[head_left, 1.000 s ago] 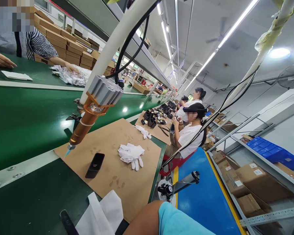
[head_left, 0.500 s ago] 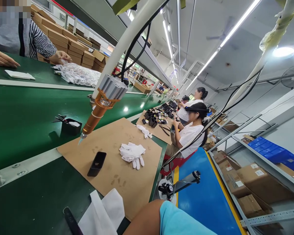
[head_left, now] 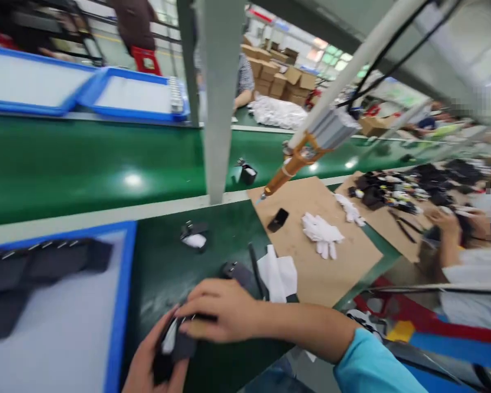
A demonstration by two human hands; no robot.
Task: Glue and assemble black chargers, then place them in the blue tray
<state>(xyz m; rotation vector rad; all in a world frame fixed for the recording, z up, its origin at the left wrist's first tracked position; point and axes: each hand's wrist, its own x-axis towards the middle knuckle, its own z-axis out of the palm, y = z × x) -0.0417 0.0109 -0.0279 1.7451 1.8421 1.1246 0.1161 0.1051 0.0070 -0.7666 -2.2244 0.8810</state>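
Observation:
Near the front edge of the green bench, my left hand (head_left: 147, 365) is wrapped round a small black case (head_left: 183, 346) with a white piece in it. From above, my right hand (head_left: 223, 308) grips the same case, its fingers closed on the upper end. Motion blur hides the finer parts. Just beyond my right hand lies a dark grey case (head_left: 243, 274). Beside it are a folded white cloth (head_left: 284, 273) and a slim black stick-like tool (head_left: 255, 267). Farther back lies a black piece with a white part (head_left: 194, 240).
To the left, a blue-rimmed tray (head_left: 123, 305) holds several black cases. An orange dispenser (head_left: 288, 170) hangs over a cardboard sheet (head_left: 311, 194) with a black open box (head_left: 278, 219) and white gloves (head_left: 321, 234). A grey post (head_left: 219, 109) stands behind; a co-worker's hands (head_left: 448, 221) are at right.
The view has swung left and down. Both my hands now show, holding the black case; before, only part of my right arm was in view. The blue-rimmed tray has come into view.

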